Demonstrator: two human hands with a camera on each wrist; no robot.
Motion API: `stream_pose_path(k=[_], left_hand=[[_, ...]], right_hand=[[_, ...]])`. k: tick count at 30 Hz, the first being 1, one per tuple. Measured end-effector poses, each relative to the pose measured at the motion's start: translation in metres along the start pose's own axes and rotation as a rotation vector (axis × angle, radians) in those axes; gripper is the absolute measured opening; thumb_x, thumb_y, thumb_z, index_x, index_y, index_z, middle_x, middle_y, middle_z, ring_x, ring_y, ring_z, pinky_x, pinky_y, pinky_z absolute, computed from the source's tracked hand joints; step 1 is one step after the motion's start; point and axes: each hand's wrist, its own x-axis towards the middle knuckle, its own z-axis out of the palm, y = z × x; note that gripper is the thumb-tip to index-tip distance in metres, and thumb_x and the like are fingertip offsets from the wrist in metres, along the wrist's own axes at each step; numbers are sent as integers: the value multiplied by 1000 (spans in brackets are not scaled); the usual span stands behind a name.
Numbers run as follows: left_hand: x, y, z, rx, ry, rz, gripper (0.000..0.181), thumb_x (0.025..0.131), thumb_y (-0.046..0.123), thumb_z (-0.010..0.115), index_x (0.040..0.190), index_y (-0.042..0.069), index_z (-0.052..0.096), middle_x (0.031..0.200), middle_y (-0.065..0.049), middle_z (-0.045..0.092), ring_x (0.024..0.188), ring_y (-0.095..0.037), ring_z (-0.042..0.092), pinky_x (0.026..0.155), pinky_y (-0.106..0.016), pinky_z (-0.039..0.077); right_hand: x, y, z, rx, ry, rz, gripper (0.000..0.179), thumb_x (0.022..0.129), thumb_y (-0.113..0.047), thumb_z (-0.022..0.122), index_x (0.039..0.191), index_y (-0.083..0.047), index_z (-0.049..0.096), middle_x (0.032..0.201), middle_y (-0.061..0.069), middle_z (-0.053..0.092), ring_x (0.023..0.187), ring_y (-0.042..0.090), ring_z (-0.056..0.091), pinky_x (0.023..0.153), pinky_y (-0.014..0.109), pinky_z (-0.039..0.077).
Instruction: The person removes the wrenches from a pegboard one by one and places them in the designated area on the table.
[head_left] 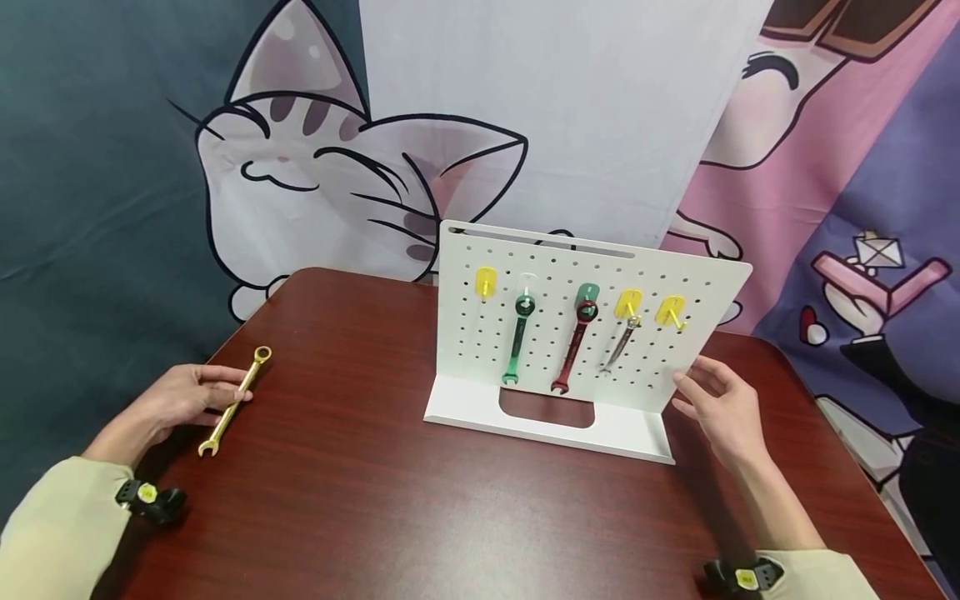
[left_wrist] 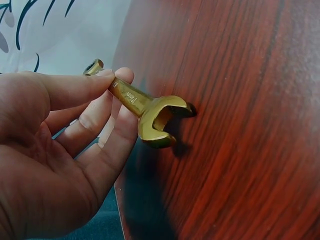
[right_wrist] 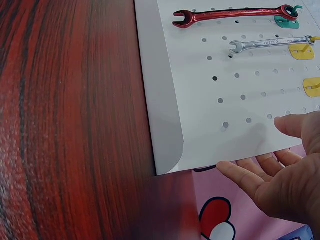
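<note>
Pinching gold combination wrench (head_left: 228,414) btwn thumb & fingertips of L hand (head_left: 191,398), pointing ring end away & open end back toward the body, over L side of dark-red wood-grain table (head_left: 360,492); can't tell if touching surface. Loosely gripping R edge of white pegboard stand (head_left: 465,333) w/ R hand (head_left: 723,408), w/ thumb at front face & other fingers round the edge. Carrying on the board, L to R: green wrench (head_left: 517,346) on whitish hook (head_left: 527,282), red wrench (head_left: 573,346) on green hook (head_left: 588,292), smaller silver wrench (head_left: 621,346) on yellow hook (head_left: 628,302); hanging all 3 by ring ends w/ open ends down. Also fitted w/ outer yellow hooks (head_left: 486,282), 1 at each end of row. Stamped "mm" on gold shaft per L wrist view, w/ digits unclear; lettered on silver shaft too, per R wrist view, but too small to read. Wearing black wristband (head_left: 150,496) on each arm, w/ yellow label, illegible. Backed by cat-print cloth (head_left: 270,183) behind table.
</note>
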Motion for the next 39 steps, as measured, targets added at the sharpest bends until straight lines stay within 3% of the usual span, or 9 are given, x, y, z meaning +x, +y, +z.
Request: stream_pose_path(k=[27,39], left_hand=[[-5,-10,4,-32,16,-34,61,100,18,74,144,-17,50,102,-2,82,80,-3,71,69,-31,64],[3,-5,-1,-56,-14,-43,59,101,14,72,145,-17,50,103,-1,81,81,-3,72,72,-29,65]], right_hand=[[0,1,5,-40,-8,-7,61,101,-12,71,151,8,43,100,-25,66,87,-3,73,75,20,64],[-1,1,-1,5,-1,-26,58,100,-10,73,147,9,45,99,-24,69,86,-2,74,74,20,64]])
